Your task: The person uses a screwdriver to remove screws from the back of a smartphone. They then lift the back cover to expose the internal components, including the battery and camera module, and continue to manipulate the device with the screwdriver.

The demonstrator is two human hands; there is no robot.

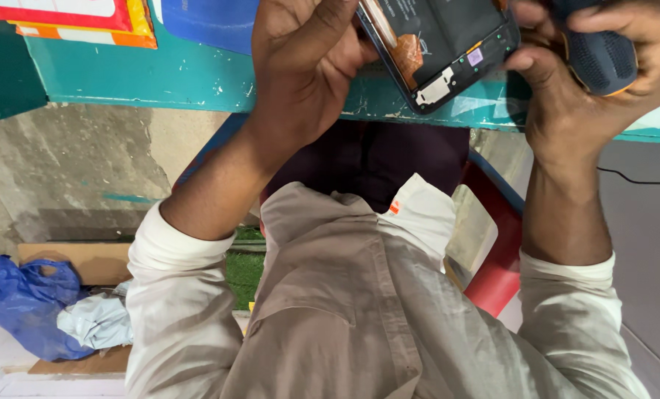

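Phone [440,44] with its back cover off, internals exposed, sits between the two hands above the teal table edge [160,77]. Left hand [304,70] is closed around the phone's left side. Right hand [588,81] wraps a dark blue tool with an orange trim [603,52], thumb touching the phone's lower right corner. Phone's upper part and the tool's tip are cut off by the frame. Below: beige shirt [344,310], red chair [496,273], blue plastic bag [23,303] on cardboard, worn concrete floor.
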